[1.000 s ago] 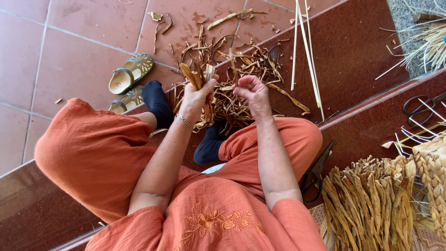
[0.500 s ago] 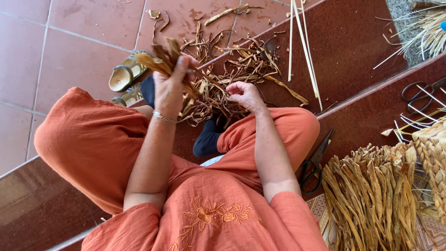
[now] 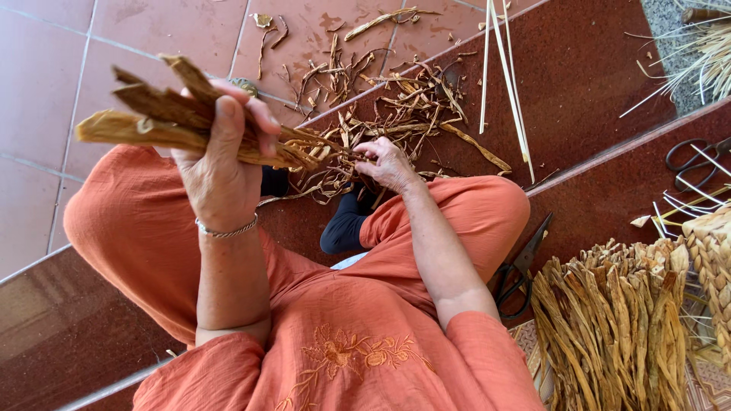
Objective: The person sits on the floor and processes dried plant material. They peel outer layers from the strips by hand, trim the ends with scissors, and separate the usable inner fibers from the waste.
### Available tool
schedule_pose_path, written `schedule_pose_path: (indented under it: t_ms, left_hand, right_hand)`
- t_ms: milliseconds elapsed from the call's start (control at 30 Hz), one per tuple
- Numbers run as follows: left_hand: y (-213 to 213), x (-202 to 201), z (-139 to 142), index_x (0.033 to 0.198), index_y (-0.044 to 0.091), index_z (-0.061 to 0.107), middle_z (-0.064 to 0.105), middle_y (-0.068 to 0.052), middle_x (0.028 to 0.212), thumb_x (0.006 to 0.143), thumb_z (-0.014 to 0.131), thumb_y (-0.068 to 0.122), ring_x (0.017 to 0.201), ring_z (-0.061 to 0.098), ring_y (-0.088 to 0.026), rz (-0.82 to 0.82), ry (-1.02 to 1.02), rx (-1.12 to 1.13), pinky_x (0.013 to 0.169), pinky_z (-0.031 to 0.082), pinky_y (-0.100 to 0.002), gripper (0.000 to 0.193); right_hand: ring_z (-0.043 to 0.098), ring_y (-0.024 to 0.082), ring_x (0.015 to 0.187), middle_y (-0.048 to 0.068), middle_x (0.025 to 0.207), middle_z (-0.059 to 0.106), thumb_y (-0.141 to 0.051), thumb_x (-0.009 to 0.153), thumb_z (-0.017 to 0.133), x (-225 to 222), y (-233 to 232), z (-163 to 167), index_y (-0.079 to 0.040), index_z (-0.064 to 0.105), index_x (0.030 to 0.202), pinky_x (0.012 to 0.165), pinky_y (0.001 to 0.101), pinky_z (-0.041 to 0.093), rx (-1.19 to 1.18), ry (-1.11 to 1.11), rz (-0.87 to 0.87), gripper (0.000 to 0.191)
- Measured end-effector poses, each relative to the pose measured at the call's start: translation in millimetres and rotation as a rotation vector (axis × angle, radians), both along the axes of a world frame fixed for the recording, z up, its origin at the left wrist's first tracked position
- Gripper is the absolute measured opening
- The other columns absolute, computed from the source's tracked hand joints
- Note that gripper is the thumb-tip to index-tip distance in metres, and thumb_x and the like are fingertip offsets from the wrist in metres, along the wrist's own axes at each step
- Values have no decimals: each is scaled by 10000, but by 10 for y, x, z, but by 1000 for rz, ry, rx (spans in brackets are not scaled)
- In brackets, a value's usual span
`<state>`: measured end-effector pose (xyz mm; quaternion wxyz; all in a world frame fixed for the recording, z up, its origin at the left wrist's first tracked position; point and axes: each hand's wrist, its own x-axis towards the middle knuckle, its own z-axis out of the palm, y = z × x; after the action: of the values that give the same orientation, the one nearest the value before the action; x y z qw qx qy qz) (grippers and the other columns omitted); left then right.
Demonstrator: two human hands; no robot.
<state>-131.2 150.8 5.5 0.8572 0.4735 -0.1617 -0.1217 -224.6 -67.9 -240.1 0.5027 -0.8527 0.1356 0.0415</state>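
My left hand [image 3: 221, 164] is raised close to the camera and grips a bundle of dried brown plant strips [image 3: 152, 122] that lies across its fingers. The bundle's thin ends trail down to the right. My right hand [image 3: 384, 164] reaches lower, over my knees, with its fingertips pinching those trailing ends at the edge of a loose pile of dried strips [image 3: 388, 114] on the floor. A thin bracelet circles my left wrist. I sit with orange trousers and dark socks.
Long pale reeds [image 3: 506, 84] lie on the red step. A stack of dried strips [image 3: 617, 327] stands at the right, beside a woven basket [image 3: 712, 266]. Black scissors [image 3: 518, 266] lie by my right knee; another pair of scissors [image 3: 693, 156] lies farther right.
My left hand has lifted the bundle up and to the left, toward the camera. My right hand has stayed low at the pile. The sandals are now hidden behind the raised hand.
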Motion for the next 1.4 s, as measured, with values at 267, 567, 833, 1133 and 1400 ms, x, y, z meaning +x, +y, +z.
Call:
schedule_pose_path:
  t_ms: [267, 567, 833, 1133, 1400]
  left_hand:
    - [618, -83, 237, 1184, 70, 630, 602, -121, 819, 1227, 530, 262, 577, 433, -121, 348, -182, -100, 594, 388, -273, 221]
    - [560, 24, 155, 1204, 62, 610, 619, -115, 929, 1212, 525, 269, 686, 541, -180, 450, -343, 29, 689, 510, -304, 224]
    - [-49, 510, -480, 1114, 60, 634, 641, -23, 802, 1114, 641, 204, 654, 600, -123, 69, 30, 335, 590, 530, -283, 144]
    - [-469, 360, -1597, 948, 13, 694, 602, 10, 697, 1013, 709, 252, 547, 536, -86, -265, 335, 763, 506, 492, -256, 248]
    - [-708, 146, -1845, 1162, 62, 721, 759, -61, 914, 974, 680, 249, 551, 532, -64, -371, 640, 300, 529, 476, -236, 269]
  right_hand:
    - [670, 166, 911, 13, 1021, 692, -209, 827, 811, -22, -284, -174, -215, 742, 1183, 866, 360, 558, -182, 177, -310, 362]
    - [692, 184, 962, -5, 1024, 749, -258, 898, 754, 28, -96, -101, -266, 792, 1069, 936, 403, 532, -242, 679, 51, 176]
    - [710, 117, 787, -15, 1009, 737, -116, 918, 733, -51, -329, 54, -183, 777, 1143, 684, 281, 601, 149, 118, -341, 239]
    - [683, 78, 795, 12, 897, 745, 9, 982, 643, -98, -476, 603, -160, 542, 1485, 672, 228, 582, 801, -104, -216, 540]
    - [657, 67, 791, -4, 874, 692, 44, 944, 671, -126, -286, 648, -152, 527, 1556, 737, 229, 556, 820, 78, 114, 659]
